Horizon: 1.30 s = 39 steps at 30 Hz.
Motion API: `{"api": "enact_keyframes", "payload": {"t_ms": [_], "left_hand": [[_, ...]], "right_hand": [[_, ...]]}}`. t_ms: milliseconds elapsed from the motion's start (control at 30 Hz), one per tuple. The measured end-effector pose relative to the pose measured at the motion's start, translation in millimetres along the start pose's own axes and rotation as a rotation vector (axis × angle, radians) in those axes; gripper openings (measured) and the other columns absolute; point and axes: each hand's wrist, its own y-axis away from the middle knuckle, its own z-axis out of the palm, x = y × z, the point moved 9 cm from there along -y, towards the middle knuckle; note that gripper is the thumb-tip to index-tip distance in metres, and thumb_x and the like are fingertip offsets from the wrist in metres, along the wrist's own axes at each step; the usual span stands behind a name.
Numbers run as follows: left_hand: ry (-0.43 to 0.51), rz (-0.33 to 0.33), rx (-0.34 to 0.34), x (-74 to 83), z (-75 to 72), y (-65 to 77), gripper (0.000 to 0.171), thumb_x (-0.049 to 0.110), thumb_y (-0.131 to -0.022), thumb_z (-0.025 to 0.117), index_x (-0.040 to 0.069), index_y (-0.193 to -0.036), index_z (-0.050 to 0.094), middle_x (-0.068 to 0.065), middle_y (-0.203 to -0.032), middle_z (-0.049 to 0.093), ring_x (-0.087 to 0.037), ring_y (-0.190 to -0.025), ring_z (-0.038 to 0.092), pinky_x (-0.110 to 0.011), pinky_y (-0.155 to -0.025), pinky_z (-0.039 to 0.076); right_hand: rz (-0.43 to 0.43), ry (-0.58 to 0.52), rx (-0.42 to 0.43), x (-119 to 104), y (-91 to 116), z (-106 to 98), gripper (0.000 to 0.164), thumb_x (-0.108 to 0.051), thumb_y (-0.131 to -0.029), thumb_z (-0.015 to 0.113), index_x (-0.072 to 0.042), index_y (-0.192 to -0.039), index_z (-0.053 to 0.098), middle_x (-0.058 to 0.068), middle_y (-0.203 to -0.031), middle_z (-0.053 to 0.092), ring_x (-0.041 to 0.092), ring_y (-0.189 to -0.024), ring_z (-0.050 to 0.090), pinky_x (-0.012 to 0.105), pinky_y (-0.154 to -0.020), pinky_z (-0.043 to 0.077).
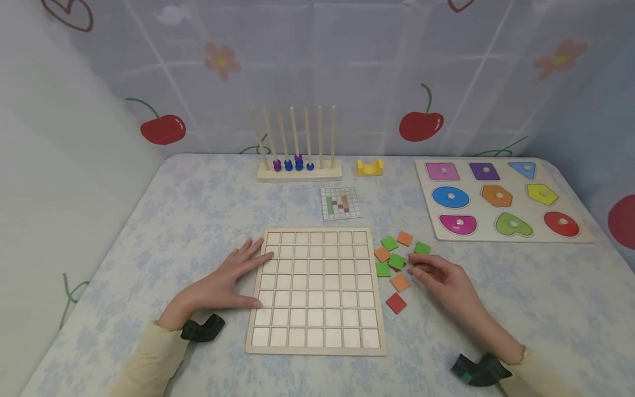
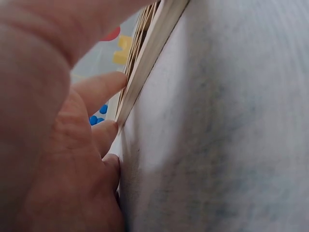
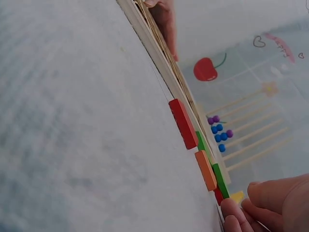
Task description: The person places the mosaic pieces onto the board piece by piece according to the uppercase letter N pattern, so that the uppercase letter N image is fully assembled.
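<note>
A wooden grid board [image 1: 317,350] with bare square cells lies on the table. My left hand [image 1: 228,278] rests at its left edge, fingers spread, with the thumb and a fingertip on the frame; the left wrist view shows fingers along the board's side [image 2: 140,72]. Right of the board lie loose square tiles: green tiles [image 1: 389,243], orange tiles [image 1: 400,282] and a red tile [image 1: 396,303]. Another red tile is mostly covered by a green one. My right hand [image 1: 444,281] is beside these tiles, fingers loosely bent; I see nothing held between its fingertips.
Behind the board lies a pattern card [image 1: 340,209] with coloured squares. Farther back stand a peg rack [image 1: 300,174] with blue and purple beads and a yellow notched block [image 1: 370,168]. A knobbed shape puzzle [image 1: 486,229] lies at the back right.
</note>
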Motion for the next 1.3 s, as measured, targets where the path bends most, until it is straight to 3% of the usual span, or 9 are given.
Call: {"api": "enact_keyframes", "payload": {"t_ms": [267, 467, 767, 1000, 1300], "left_hand": [[-0.026, 0.011, 0.012, 4.2, -3.4, 0.4, 0.092, 0.041, -0.078, 0.075, 0.007, -0.148, 0.027, -0.018, -0.154, 0.002, -0.038, -0.138, -0.008, -0.060, -0.103, -0.001], [-0.023, 0.004, 0.011, 3.1, -2.2, 1.1, 0.092, 0.042, -0.078, 0.075, 0.008, -0.149, 0.027, -0.017, -0.154, 0.001, -0.037, -0.138, -0.008, -0.059, -0.104, -0.001], [-0.021, 0.008, 0.005, 2.3, 0.3, -0.6, 0.091, 0.042, -0.079, 0.074, 0.007, -0.149, 0.027, -0.017, -0.154, 0.001, -0.036, -0.138, -0.008, -0.059, -0.104, -0.001], [-0.021, -0.003, 0.007, 0.5, -0.2, -0.8, 0.091, 0.041, -0.079, 0.074, 0.008, -0.149, 0.027, -0.015, -0.155, 0.000, -0.035, -0.138, -0.009, -0.058, -0.104, -0.002], [-0.021, 0.021, 0.007, 3.9, 0.1, -0.9, 0.090, 0.040, -0.079, 0.074, 0.005, -0.148, 0.027, -0.019, -0.154, 0.002, -0.038, -0.138, -0.008, -0.060, -0.104, 0.000]], "right_hand": [[-0.042, 0.202, 0.091, -8.5, -5.7, -1.4, 0.029, -0.012, -0.087, 0.069, -0.002, -0.114, 0.067, 0.005, -0.097, 0.064, 0.014, -0.077, 0.058, 0.017, -0.065, 0.049], [-0.013, 0.260, 0.089, -12.9, -9.1, 3.8, 0.033, -0.018, -0.086, 0.071, -0.003, -0.114, 0.067, 0.004, -0.092, 0.061, 0.017, -0.072, 0.054, 0.022, -0.060, 0.046], [-0.028, 0.391, 0.089, -19.2, -16.8, 8.5, 0.030, -0.010, -0.080, 0.076, -0.002, -0.108, 0.070, 0.003, -0.077, 0.052, 0.017, -0.064, 0.045, 0.027, -0.052, 0.037], [-0.038, 0.397, 0.077, -19.1, -20.4, 9.1, 0.026, -0.009, -0.079, 0.076, -0.003, -0.104, 0.070, 0.002, -0.072, 0.047, 0.018, -0.062, 0.044, 0.027, -0.050, 0.035], [0.011, 0.296, 0.067, -7.8, -19.6, 2.0, 0.015, -0.009, -0.085, 0.070, -0.004, -0.099, 0.069, 0.002, -0.072, 0.057, 0.019, -0.061, 0.048, 0.024, -0.050, 0.040]]}}
